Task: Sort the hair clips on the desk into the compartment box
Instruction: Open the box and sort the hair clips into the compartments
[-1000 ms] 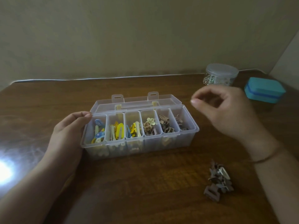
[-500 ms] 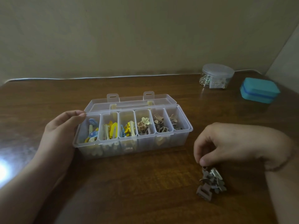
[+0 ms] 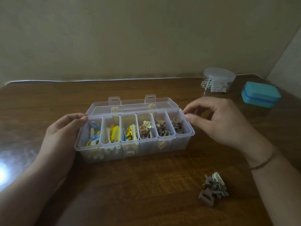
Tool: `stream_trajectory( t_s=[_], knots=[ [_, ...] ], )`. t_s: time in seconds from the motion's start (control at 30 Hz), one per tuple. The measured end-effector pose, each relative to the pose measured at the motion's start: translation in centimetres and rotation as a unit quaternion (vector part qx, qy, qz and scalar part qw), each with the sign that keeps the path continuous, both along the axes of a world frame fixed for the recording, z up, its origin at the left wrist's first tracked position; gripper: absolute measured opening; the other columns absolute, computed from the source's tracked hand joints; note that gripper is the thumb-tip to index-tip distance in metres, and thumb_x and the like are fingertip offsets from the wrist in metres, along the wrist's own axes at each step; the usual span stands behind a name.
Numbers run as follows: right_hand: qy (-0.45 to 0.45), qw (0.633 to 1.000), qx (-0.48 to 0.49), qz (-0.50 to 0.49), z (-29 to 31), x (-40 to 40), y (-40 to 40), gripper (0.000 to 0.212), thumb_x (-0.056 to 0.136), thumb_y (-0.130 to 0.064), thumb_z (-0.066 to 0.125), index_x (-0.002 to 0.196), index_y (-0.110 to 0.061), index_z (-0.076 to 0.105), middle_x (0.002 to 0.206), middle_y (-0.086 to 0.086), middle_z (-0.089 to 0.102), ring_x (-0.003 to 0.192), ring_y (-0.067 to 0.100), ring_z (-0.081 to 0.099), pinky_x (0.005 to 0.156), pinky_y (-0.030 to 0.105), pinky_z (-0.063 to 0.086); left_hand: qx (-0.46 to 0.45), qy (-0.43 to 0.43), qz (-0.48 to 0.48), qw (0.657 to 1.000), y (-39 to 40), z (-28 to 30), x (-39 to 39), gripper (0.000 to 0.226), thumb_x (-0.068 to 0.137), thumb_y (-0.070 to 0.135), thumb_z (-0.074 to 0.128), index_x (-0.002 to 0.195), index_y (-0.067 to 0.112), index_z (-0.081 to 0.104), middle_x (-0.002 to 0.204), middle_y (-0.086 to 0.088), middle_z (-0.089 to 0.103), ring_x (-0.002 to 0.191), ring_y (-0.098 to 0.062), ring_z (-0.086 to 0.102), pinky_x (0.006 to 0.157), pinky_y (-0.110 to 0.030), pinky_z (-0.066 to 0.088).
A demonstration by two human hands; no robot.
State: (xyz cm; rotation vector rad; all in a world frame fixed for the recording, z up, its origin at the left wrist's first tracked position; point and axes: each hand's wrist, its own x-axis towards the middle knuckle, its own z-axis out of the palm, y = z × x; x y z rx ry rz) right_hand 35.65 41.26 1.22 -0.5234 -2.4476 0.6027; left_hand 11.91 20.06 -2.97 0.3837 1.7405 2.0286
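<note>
A clear compartment box [image 3: 135, 150] stands open in the middle of the brown desk, its lid [image 3: 132, 103] folded back. Its six compartments hold sorted hair clips: blue and yellow ones at the left, flower and brown ones at the right. My left hand [image 3: 61, 132] rests flat against the box's left end, fingertips at the back corner. My right hand [image 3: 219, 118] hovers at the right end, thumb and forefinger slightly apart beside the rightmost compartment's rim with nothing visible between them. A small pile of brown and grey clips [image 3: 213, 187] lies on the desk at the front right.
A round clear jar [image 3: 218, 79] with small items and a teal case [image 3: 260, 94] stand at the back right. A white cable [image 3: 81, 80] runs along the wall at the desk's back edge. Bright glare [image 3: 3, 170] marks the desk's left edge.
My right hand went down to the clip pile, then rose back to the box's right end. The left hand stayed on the box.
</note>
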Motion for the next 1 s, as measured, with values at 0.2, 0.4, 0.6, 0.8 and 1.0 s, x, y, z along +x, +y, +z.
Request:
stream_trajectory(
  t_s=[0.2, 0.4, 0.6, 0.8, 1.0],
  knots=[
    [-0.355, 0.919, -0.112, 0.126, 3.7, 4.7, 0.5, 0.027, 0.075, -0.05, 0.066, 0.1, -0.056, 0.057, 0.101, -0.024, 0.063, 0.094, -0.002, 0.061, 0.074, 0.03, 0.053, 0.014, 0.009, -0.004, 1.0, 0.0, 0.1, 0.1, 0.013, 0.093, 0.01, 0.057, 0.084, 0.016, 0.065, 0.081, -0.003, 0.065, 0.061, -0.005, 0.064, 0.047, -0.015, 0.048],
    [-0.491, 0.849, -0.103, 0.165, 3.1, 2.9, -2.4, 0.032, 0.076, -0.036, 0.077, 0.096, -0.048, 0.055, 0.089, -0.009, 0.06, 0.083, 0.009, 0.059, 0.072, 0.035, 0.053, 0.01, 0.005, -0.005, 1.0, 0.0, 0.0, 0.0, 0.013, 0.093, 0.012, 0.057, 0.085, 0.017, 0.065, 0.082, -0.001, 0.066, 0.063, -0.004, 0.065, 0.05, -0.015, 0.051],
    [-0.511, 0.846, -0.022, 0.148, 2.1, 1.9, -3.5, 0.018, 0.085, -0.039, 0.065, 0.099, -0.045, 0.057, 0.091, -0.014, 0.058, 0.082, 0.001, 0.054, 0.067, 0.026, 0.05, 0.011, 0.016, -0.004, 1.0, 0.0, 0.0, 0.0, 0.014, 0.092, 0.011, 0.058, 0.082, 0.017, 0.066, 0.076, -0.001, 0.065, 0.058, -0.005, 0.063, 0.047, -0.015, 0.048],
    [-0.452, 0.877, -0.046, 0.159, 2.1, 2.3, -2.8, 0.019, 0.082, -0.047, 0.067, 0.099, -0.052, 0.058, 0.099, -0.028, 0.056, 0.09, -0.005, 0.055, 0.072, 0.026, 0.051, 0.012, 0.011, -0.002, 1.0, 0.0, 0.1, 0.0, 0.012, 0.093, 0.01, 0.057, 0.085, 0.015, 0.065, 0.07, 0.002, 0.067, 0.058, -0.005, 0.064, 0.048, -0.016, 0.05],
    [-0.088, 0.99, -0.048, 0.102, 2.2, 0.4, -2.8, 0.019, 0.072, -0.052, 0.063, 0.088, -0.041, 0.063, 0.096, -0.027, 0.06, 0.085, -0.003, 0.059, 0.06, 0.012, 0.048, 0.01, 0.007, -0.008, 1.0, -0.1, 0.0, -0.2, 0.012, 0.092, 0.011, 0.058, 0.085, 0.015, 0.066, 0.068, 0.003, 0.068, 0.057, -0.006, 0.065, 0.046, -0.018, 0.05]
  ],
)
